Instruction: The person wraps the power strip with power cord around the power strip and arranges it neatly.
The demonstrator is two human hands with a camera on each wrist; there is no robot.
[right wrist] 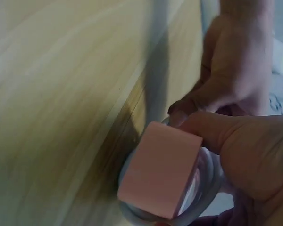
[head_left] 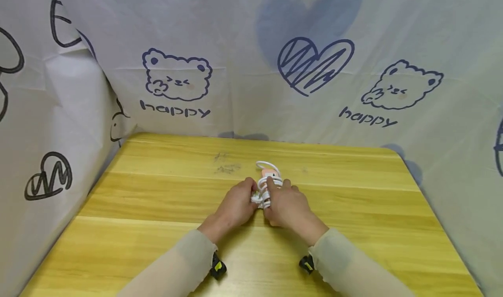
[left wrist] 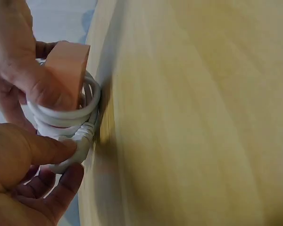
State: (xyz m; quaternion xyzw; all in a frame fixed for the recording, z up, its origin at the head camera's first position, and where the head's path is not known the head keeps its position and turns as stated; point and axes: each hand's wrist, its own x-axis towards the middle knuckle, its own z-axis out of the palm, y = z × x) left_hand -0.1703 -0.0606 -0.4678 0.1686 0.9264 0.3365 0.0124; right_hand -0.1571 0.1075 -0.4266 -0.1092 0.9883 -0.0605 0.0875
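A pink, box-shaped power strip (head_left: 269, 173) stands out above the table with white cord (head_left: 277, 181) wound round it in several turns. My right hand (head_left: 290, 203) grips the strip and its coils, thumb against the pink side in the left wrist view. On the left of the bundle, my left hand (head_left: 237, 203) pinches the cord's thick white plug end (left wrist: 83, 148) between thumb and fingers. The right wrist view shows the strip's flat pink end (right wrist: 160, 169), with cord loops around it. One loose loop arches past the far end. The plug's prongs are hidden.
The wood-grain table (head_left: 149, 192) spreads on every side of the hands, with dark scuffs near its back. A white printed cloth (head_left: 243, 91) hangs behind it and along the left. Black wrist straps (head_left: 218, 268) show under both sleeves.
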